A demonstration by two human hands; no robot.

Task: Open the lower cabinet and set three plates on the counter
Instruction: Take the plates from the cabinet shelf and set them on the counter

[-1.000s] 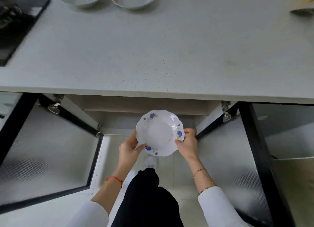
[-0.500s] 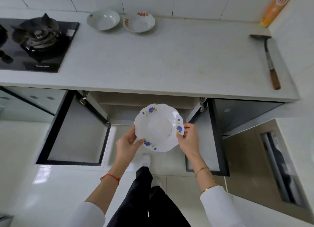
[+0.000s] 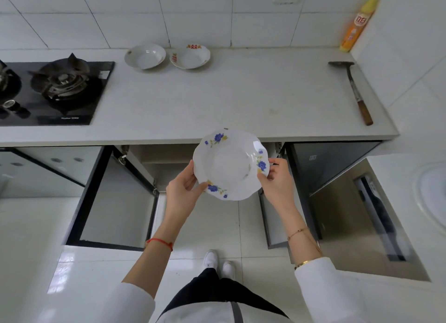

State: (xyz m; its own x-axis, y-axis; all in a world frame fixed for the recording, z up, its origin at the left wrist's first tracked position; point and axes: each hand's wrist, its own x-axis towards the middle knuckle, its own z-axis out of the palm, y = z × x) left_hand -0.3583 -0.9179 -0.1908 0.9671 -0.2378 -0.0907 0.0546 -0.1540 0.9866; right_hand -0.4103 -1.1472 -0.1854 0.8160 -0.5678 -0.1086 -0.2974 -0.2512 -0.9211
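Observation:
A white scalloped plate with blue flowers is held in the air at the counter's front edge, above the open lower cabinet. My left hand grips its near-left rim and my right hand grips its right rim. Both cabinet doors stand wide: the left door and the right door. Two other plates rest at the back of the white counter: a plain white one and one with red marks.
A black gas hob fills the counter's left end. A spatula with a wooden handle lies along the right side, and an orange bottle stands in the back right corner. My feet are on the tiled floor.
The flowered plate has risen from in front of the cabinet opening to the counter's edge, both hands still on it. The view has pulled back and up, showing the whole counter.

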